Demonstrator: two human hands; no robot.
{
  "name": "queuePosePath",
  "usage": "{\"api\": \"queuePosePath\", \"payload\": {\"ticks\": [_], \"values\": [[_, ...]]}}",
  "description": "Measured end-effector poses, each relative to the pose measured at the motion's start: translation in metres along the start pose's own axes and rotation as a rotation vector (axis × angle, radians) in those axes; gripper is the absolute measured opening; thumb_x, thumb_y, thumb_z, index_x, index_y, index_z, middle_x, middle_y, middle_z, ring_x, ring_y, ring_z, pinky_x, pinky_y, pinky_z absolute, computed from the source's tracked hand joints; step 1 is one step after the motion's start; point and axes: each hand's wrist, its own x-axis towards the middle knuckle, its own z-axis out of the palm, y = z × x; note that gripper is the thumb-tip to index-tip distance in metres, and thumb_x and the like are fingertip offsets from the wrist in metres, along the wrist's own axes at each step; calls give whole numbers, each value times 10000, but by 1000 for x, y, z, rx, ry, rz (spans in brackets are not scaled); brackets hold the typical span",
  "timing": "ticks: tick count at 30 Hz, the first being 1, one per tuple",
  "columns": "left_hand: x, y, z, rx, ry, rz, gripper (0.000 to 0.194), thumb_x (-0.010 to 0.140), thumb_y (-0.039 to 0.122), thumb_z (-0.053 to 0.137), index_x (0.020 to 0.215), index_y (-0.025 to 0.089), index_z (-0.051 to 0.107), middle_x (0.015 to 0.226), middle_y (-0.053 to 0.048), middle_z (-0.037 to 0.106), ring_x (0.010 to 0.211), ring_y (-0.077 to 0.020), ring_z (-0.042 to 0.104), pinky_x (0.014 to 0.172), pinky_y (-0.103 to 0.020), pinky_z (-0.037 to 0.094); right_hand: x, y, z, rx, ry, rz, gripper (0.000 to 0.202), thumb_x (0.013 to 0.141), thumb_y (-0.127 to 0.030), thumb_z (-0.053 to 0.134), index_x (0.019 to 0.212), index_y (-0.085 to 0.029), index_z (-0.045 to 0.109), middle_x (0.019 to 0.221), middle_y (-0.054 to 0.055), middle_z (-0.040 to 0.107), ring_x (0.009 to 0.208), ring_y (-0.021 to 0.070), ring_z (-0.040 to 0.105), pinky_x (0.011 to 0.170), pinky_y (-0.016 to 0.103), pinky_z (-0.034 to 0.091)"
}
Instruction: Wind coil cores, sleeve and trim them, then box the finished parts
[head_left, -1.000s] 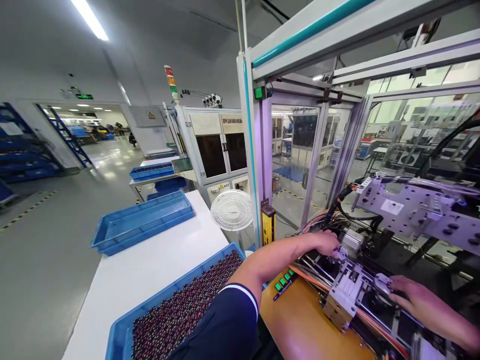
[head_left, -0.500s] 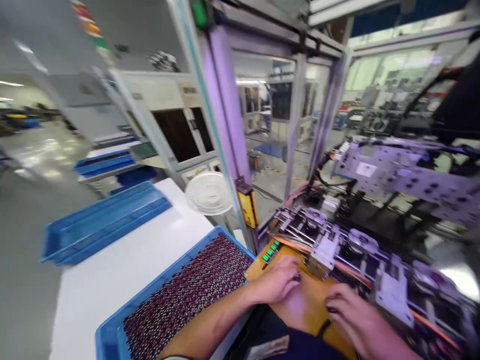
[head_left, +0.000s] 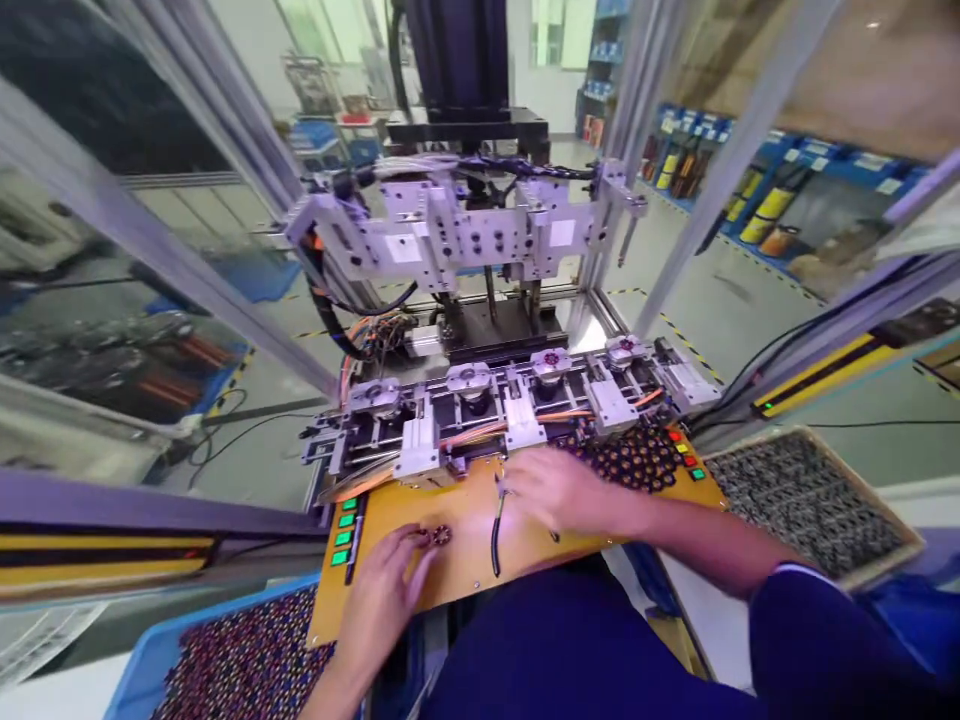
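My left hand is over the left part of the orange panel, its thumb and fingers closed round a small dark ring-shaped part. Near the panel's middle, my right hand has its fingers bent together above a black-handled tool; whatever the fingertips hold is hidden. Behind the hands runs a row of metal fixtures. Red-centred round parts sit in the two right-hand fixtures. Many dark round parts lie on the panel's right side.
A blue tray of small dark parts stands at lower left. At right is a box of grey metal parts. Green buttons line the panel's left edge. Metal posts frame the machine.
The view has swung to the right, bringing the whole fixture row and right-hand box into sight. My left hand now shows with a ring-shaped part; my right hand is near the black-handled tool.
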Motion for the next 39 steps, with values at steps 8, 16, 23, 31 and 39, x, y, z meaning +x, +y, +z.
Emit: {"api": "queuePosePath", "payload": {"ticks": [8, 16, 23, 31, 39], "values": [[233, 70, -15, 9, -188, 351, 227, 920, 331, 596, 1050, 168, 687, 1129, -137, 699, 1119, -285, 630, 1003, -476, 518, -48, 185, -109, -203, 7, 532, 174, 875, -211, 644, 983, -91, 710, 1083, 167, 661, 1058, 276, 618, 950, 404, 494], [327, 83, 68, 118, -431, 358, 228, 854, 284, 696, 1053, 172, 690, 1369, -139, 575, 1359, -342, 452, 1050, -559, 460, -53, 224, -87, -176, -134, 663, 283, 955, -394, 621, 1058, -133, 646, 1141, 77, 643, 1075, 201, 616, 958, 422, 521], [339, 81, 77, 109, -593, 366, 289, 898, 335, 665, 1131, 164, 658, 1345, -112, 597, 1254, -288, 553, 1030, -541, 468, -58, 236, -84, -95, -138, 704, 326, 966, -398, 607, 1149, -128, 629, 1195, 102, 628, 1078, 205, 621, 955, 417, 532], [326, 98, 10, -79, -399, 333, 278, 913, 408, 576, 996, 160, 672, 1478, -165, 503, 1418, -312, 398, 1159, -508, 354, -45, 245, -90, -3, -205, 747, 270, 899, -381, 694, 987, -126, 684, 1041, 67, 691, 956, 177, 657, 899, 377, 544], [78, 21, -74, -160, 59, -166, 133, 938, 334, 551, 996, 230, 609, 1214, -68, 625, 1175, -225, 608, 1032, -410, 489, -47, 186, -116, 91, 79, 573, 201, 847, -357, 681, 805, -162, 693, 1168, 96, 671, 1090, 248, 633, 997, 376, 483]]}}
